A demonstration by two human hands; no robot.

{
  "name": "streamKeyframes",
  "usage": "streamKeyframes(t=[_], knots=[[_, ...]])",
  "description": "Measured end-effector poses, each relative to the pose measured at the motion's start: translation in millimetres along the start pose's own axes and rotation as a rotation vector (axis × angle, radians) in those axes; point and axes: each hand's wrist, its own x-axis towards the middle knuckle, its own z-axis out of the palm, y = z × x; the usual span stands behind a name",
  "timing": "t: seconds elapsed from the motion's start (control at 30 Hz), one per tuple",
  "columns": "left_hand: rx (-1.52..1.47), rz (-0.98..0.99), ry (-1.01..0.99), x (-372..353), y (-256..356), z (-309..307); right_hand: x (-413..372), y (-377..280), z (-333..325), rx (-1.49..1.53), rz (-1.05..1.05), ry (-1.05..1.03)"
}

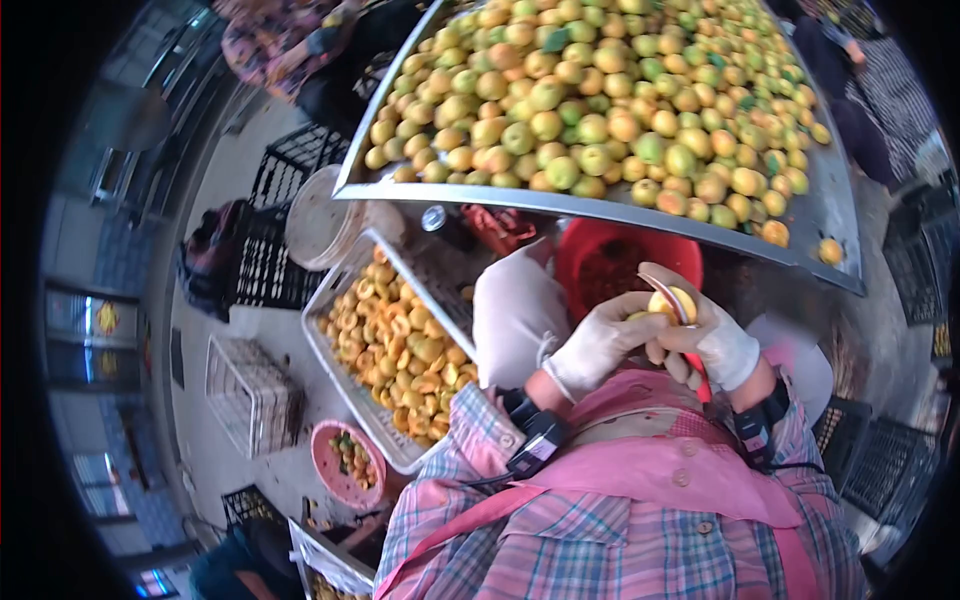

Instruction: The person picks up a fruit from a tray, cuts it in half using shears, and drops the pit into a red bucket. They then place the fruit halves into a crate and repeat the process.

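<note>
Both my hands wear white gloves and meet above my lap, near a red bucket (pixel 600 262). My left hand (pixel 612 342) is closed round a yellow fruit (pixel 680 305), its fingertips at the fruit's left side. My right hand (pixel 712 338) grips a knife with a red handle (pixel 702 378); its blade lies against the fruit. Beyond the bucket, a metal tray (pixel 600 208) holds a heap of whole yellow-green fruit. To the left, halved orange fruit fill a white crate (pixel 400 458).
A pink basket (pixel 322 462) of fruit pieces, a stack of white crates (pixel 250 395), a white bucket (pixel 318 220) and a black crate (pixel 280 262) stand left. Dark crates (pixel 885 470) are at right. Other people sit at upper left (pixel 285 50), upper right and lower left.
</note>
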Motion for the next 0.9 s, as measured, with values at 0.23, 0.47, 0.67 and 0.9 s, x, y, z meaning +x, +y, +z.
streamKeyframes(t=[0.23, 0.47, 0.67, 0.9], knots=[[-0.017, 0.213, 0.441, -35.9, 15.4, 0.7, 3.3, -12.0, 34.8, -0.069, -0.004, 0.014], [0.116, 0.404, 1.037, -152.3, 48.9, -73.1, 16.1, 29.1, 7.9, 0.172, -0.079, 0.096], [0.279, 0.084, 1.509, -210.9, -27.3, -193.6, 0.5, 64.4, -9.5, 0.276, -0.026, 0.002], [0.185, 0.196, 1.173, -210.8, -58.2, -219.6, -14.1, 64.3, -5.4, 0.219, -0.034, -0.002]])
